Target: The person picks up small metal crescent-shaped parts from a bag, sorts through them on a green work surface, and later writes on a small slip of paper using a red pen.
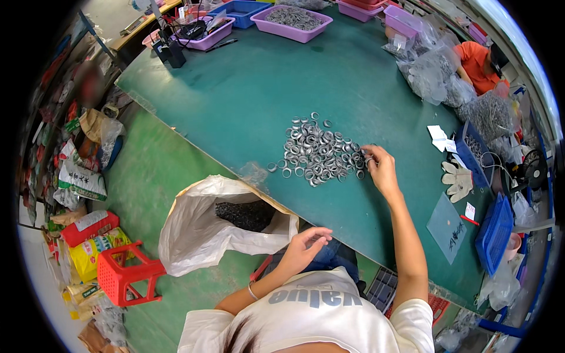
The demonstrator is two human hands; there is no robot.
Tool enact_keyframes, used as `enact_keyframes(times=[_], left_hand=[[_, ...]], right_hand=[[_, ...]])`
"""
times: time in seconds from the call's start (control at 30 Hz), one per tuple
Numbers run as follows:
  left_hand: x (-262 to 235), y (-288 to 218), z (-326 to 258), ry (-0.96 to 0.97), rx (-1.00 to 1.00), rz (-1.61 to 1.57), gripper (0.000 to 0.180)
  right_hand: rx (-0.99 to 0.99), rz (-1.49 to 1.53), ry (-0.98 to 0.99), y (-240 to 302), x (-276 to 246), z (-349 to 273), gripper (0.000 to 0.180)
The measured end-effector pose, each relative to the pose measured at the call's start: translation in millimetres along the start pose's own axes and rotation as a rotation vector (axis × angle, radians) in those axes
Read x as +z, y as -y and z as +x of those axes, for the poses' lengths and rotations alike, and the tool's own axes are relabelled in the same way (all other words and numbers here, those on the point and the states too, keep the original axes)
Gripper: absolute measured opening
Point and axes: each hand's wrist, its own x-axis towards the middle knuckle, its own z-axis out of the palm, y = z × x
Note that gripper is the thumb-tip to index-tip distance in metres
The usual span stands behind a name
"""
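Observation:
A loose pile of small grey metal rings point(318, 150) lies on the green tabletop point(235, 112), with a few strays around it. My right hand point(381, 167) reaches to the pile's right edge. Its fingers are bent and closed on a metal ring point(369, 160), partly hidden by them. By the table's near edge my left hand point(305, 250) hovers with loosely curved fingers and nothing in it. Just left of that hand, a large white sack point(194, 229) gapes wide against the table edge. Dark small pieces point(247, 215) lie inside it.
Pink tubs point(294, 33) and a blue tub point(240, 23) line the far edge. Clear bags point(429, 76) of metal parts, a glove point(457, 179) and blue baskets point(493, 232) are at right, near a person in orange point(474, 62). A red stool point(126, 273) stands on the floor left.

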Motion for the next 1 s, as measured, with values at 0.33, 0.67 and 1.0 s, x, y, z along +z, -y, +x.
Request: enact_keyframes(times=[0.33,0.67,1.0], left_hand=[[5.4,-3.2,15.2,0.033,-0.02,-0.088,0.025],[14.5,-6.9,46.2,-0.09,-0.276,-0.927,0.029],[-94.1,21.6,-8.1,-0.576,-0.01,-0.462,0.029]], right_hand=[[-0.002,-0.167,0.069,11.7,14.8,-12.3,0.023],[0.077,0.45,0.386,92.4,-2.2,-74.8,0.019],[0.169,0.026,-0.079,8.5,-9.0,-20.4,0.02]])
